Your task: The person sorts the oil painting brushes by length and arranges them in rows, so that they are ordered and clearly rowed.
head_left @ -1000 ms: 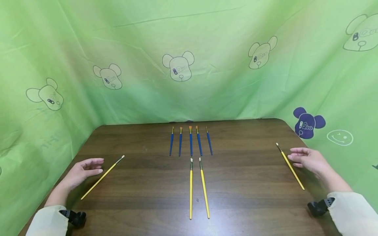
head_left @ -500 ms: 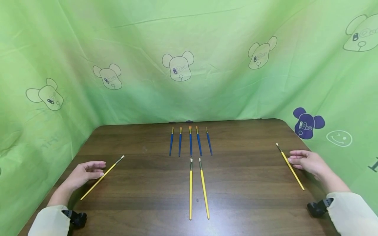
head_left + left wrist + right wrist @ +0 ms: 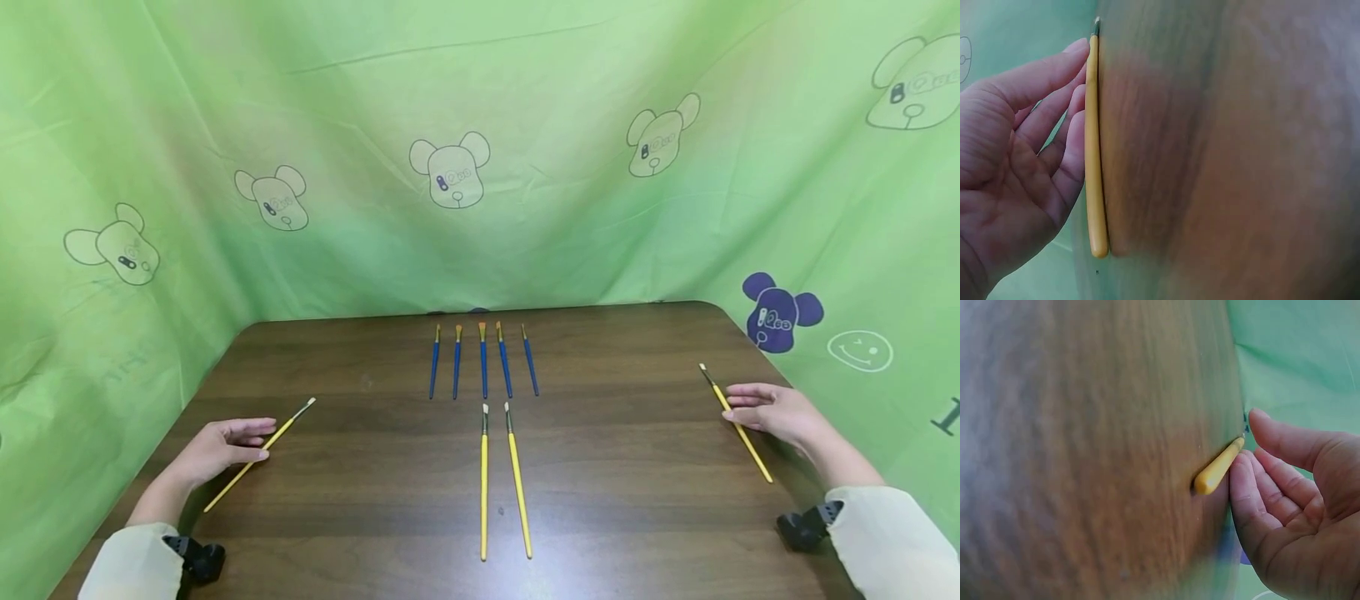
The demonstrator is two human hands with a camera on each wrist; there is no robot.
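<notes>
On the left of the wooden table lies a paintbrush with a yellow handle, slanting toward the middle with its pale bristles away from me. My left hand is at this brush, thumb across the handle and fingers beside it. In the left wrist view the same brush runs along the fingertips, thumb and fingers loosely apart. On the right side another yellow paintbrush lies slanted. My right hand reaches it from the right, thumb and fingers spread at the handle. The right wrist view shows that brush's handle just beside the fingers.
Two more yellow paintbrushes, one and another, lie side by side at the table's centre. Behind them is a row of several blue-handled paintbrushes. Green printed cloth hangs around the table's back and sides.
My left hand has moved right and slightly toward me, from beside the left brush to over its handle. My right hand has shifted left onto its brush. Both brushes lie where they were.
</notes>
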